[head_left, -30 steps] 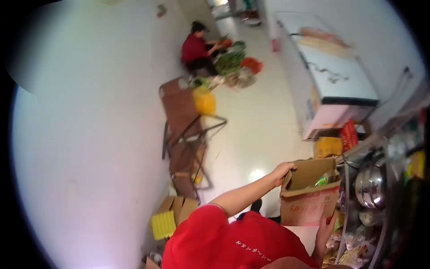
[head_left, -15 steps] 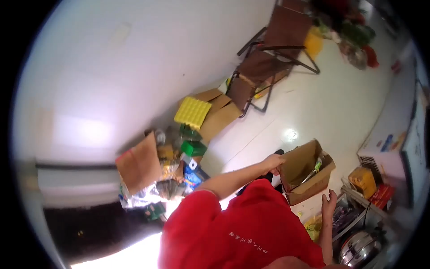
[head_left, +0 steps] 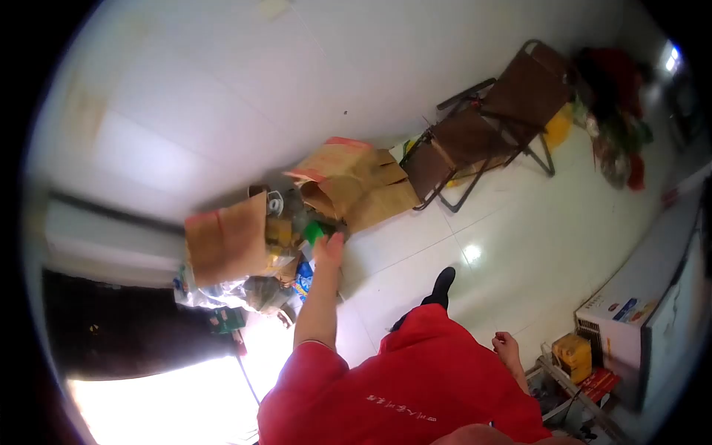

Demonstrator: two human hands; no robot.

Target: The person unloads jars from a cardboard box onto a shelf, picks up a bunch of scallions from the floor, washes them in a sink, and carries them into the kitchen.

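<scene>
from my remote seat i see the left hand [head_left: 328,251] with fingers apart, stretched toward the cardboard box [head_left: 334,159] (red-printed, rather blurred) by the wall [head_left: 222,89]; the right hand [head_left: 506,347] is half curled near the yellow box [head_left: 572,357], and i cannot tell whether its fingertips meet

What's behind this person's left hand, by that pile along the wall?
Part of a green box shows just past the left hand, with brown cardboard farther back. Whatever lies directly behind the hand is covered, so I can't identify it.
</scene>
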